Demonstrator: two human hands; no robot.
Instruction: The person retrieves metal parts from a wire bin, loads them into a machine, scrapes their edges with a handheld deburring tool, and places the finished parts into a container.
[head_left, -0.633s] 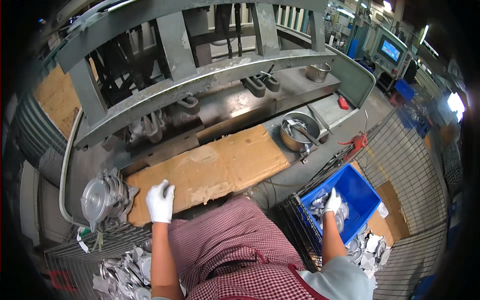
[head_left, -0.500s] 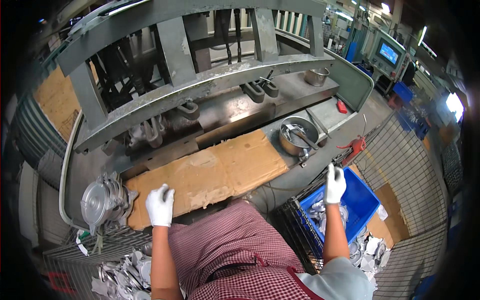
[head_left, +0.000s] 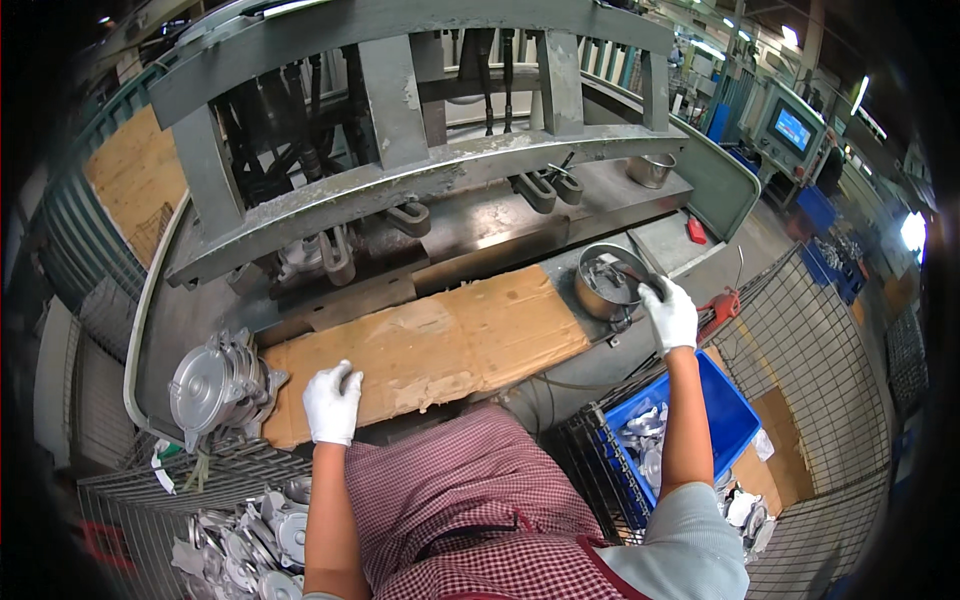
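Standing just left of the right hand (head_left: 672,316), a round, shiny metal pot (head_left: 594,299) is holding grey pieces (head_left: 611,281) and a dark handle (head_left: 628,270). That hand is curling beside the handle, its grip impossible to tell. The left hand (head_left: 332,402) is hanging empty, loosely bent, over cardboard (head_left: 450,340).

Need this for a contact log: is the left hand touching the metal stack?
Apart: the head view shows cardboard between the left hand and the metal stack.

Left glove (head_left: 332,403): plain white fabric, ending at the wrist
Right glove (head_left: 672,317): white, matching the left
Apron (head_left: 470,480): small maroon-and-pale check, maroon edging (head_left: 606,567), dark strip (head_left: 460,534) across the waist
Right sleeve (head_left: 692,540): pale grey-blue, short, loose
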